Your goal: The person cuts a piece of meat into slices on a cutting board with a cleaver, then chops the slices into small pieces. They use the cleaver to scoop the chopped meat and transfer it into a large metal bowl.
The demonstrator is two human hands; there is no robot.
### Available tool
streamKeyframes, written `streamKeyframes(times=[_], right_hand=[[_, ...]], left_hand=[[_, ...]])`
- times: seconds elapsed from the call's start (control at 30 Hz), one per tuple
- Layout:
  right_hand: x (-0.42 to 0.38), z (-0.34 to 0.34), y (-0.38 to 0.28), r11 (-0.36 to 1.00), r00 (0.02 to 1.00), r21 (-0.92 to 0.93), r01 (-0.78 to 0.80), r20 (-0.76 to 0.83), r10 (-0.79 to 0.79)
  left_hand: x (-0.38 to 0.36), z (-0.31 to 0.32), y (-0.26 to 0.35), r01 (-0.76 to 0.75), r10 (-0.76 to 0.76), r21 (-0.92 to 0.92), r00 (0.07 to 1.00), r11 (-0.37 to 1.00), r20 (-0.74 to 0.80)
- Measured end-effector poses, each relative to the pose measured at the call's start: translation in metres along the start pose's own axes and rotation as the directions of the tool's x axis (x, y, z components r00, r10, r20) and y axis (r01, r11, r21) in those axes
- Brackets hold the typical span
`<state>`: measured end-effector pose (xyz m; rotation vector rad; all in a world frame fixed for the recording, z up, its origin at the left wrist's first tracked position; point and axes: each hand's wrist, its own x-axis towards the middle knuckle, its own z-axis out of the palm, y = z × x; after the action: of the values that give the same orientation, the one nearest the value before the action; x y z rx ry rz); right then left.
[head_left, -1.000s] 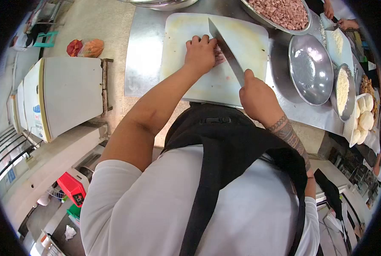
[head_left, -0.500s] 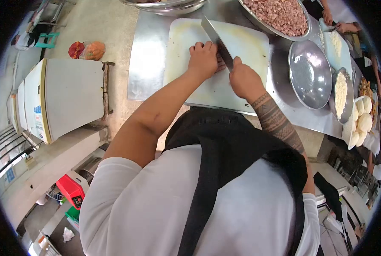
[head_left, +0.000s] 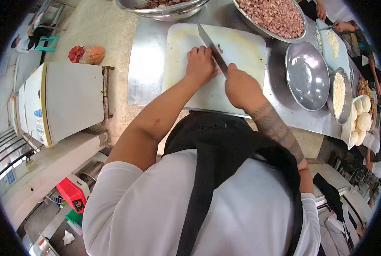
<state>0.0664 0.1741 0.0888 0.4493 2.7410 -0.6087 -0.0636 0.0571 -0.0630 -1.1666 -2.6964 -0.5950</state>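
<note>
My right hand point(head_left: 243, 87) is closed round the handle of a large kitchen knife point(head_left: 211, 46), its blade slanting up and left across the white cutting board point(head_left: 180, 42). With fingers curled, my left hand point(head_left: 200, 64) presses a piece of meat point(head_left: 217, 71) against the board, right beside the blade. Most of that meat is hidden by the hand and knife. A small cut bit point(head_left: 220, 48) lies on the blade's far side.
Beyond the board stand a bowl of diced meat point(head_left: 271, 17) and stacked metal bowls point(head_left: 165, 13). To the right are an empty metal bowl point(head_left: 307, 77), a bowl of pale shreds point(head_left: 339, 96) and a tray of round white pieces point(head_left: 362, 117). A co-worker's hand point(head_left: 344, 26) holds a knife there.
The knife and my right hand have shifted slightly left, nearer my left hand. A small cut bit now shows beyond the blade. The co-worker's knife has moved over the shreds.
</note>
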Motion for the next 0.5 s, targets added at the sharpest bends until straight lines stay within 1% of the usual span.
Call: streamKeyframes(times=[0.07,0.1,0.13,0.17,0.2,0.27,0.3,0.33,0.37,0.4,0.47,0.5], right_hand=[[0.01,0.028,0.01,0.999,0.999,0.043,0.027,-0.039,-0.026],[0.022,0.026,0.009,0.997,0.996,0.054,0.057,-0.074,-0.053],[0.026,0.023,0.012,0.992,0.983,0.052,0.117,-0.147,-0.108],[0.017,0.023,0.014,0.994,0.992,0.062,0.092,-0.094,-0.086],[0.011,0.002,0.007,0.995,0.996,0.063,0.077,-0.06,-0.074],[-0.003,-0.018,-0.002,0.997,0.998,0.044,0.057,0.021,-0.058],[0.007,0.0,0.005,0.995,0.997,0.069,0.067,-0.031,-0.065],[0.022,0.033,0.018,0.993,0.994,0.094,0.075,-0.082,-0.068],[0.029,0.05,0.025,0.99,0.988,0.117,0.085,-0.138,-0.069],[0.035,0.028,0.019,0.994,0.993,0.071,0.083,-0.085,-0.077],[0.021,-0.005,0.007,0.992,0.996,0.092,0.083,-0.014,-0.082],[0.023,-0.016,0.004,0.991,0.996,0.098,0.088,0.002,-0.088]], left_hand=[[-0.005,0.0,0.004,0.02,-0.02,-0.011,1.0,1.0,0.021],[0.002,0.0,0.003,0.032,-0.032,-0.01,0.999,0.999,0.009],[0.002,0.004,0.001,0.021,-0.021,-0.01,0.999,1.0,-0.03],[-0.006,0.008,0.0,0.005,-0.006,-0.014,0.999,1.0,-0.049],[0.0,0.011,-0.004,-0.017,0.016,-0.011,0.996,1.0,-0.09],[0.003,0.006,-0.004,-0.009,0.006,-0.039,0.997,0.999,-0.079],[0.0,0.005,-0.002,0.0,-0.004,-0.058,0.998,0.998,-0.066],[-0.006,0.006,0.0,-0.003,0.0,-0.049,0.998,0.999,-0.056],[-0.009,0.006,0.001,-0.009,0.007,-0.039,0.999,0.999,-0.05],[0.0,0.008,-0.002,-0.012,0.011,-0.022,0.998,1.0,-0.068],[-0.008,0.008,-0.001,0.001,-0.002,-0.035,1.0,0.999,-0.031],[-0.001,0.008,-0.004,-0.003,0.002,-0.036,1.0,0.999,-0.027]])
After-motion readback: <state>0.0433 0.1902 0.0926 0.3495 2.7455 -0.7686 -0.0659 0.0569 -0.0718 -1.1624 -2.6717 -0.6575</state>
